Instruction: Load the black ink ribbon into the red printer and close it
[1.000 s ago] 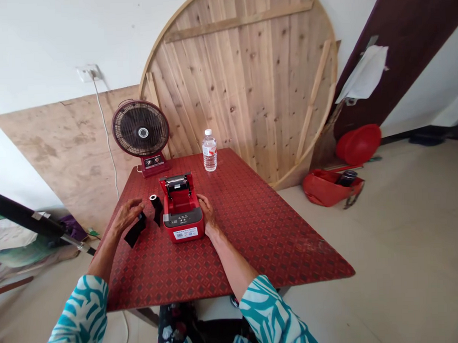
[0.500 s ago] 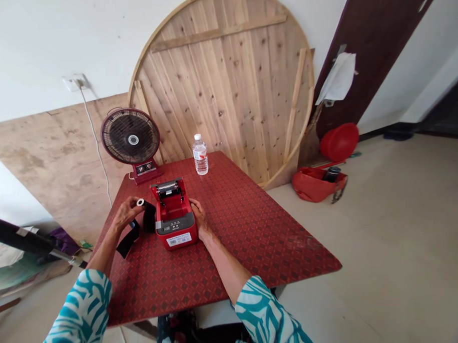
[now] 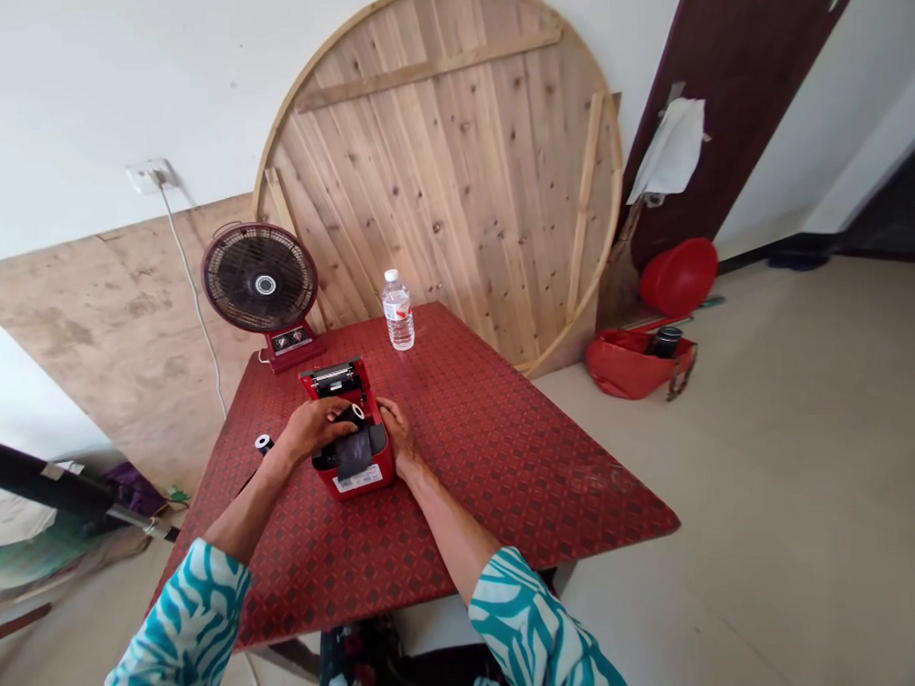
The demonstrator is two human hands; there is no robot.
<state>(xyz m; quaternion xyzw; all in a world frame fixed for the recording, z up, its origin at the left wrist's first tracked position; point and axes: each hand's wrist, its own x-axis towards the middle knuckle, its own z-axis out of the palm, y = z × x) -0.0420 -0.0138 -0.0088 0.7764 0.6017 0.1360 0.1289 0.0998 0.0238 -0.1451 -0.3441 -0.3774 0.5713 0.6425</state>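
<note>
A small red printer (image 3: 368,471) with its lid up sits on the red patterned table (image 3: 461,453). My left hand (image 3: 315,428) is over the printer's open bay, closed on a black roll (image 3: 352,439) whose loose dark strip hangs down over the printer's front. My right hand (image 3: 398,437) rests against the printer's right side, fingers curled on it. A second small black roll (image 3: 264,444) with a white core stands on the table to the left.
A red table fan (image 3: 262,290) and a water bottle (image 3: 397,311) stand at the table's far edge. A round wooden tabletop (image 3: 452,173) leans on the wall behind. Red basins (image 3: 638,362) lie on the floor to the right. A dark pole (image 3: 49,482) crosses at left.
My left hand carried a black roll from the table's left side over into the open printer. One small roll now stands alone on the left. My right hand stayed on the printer.
</note>
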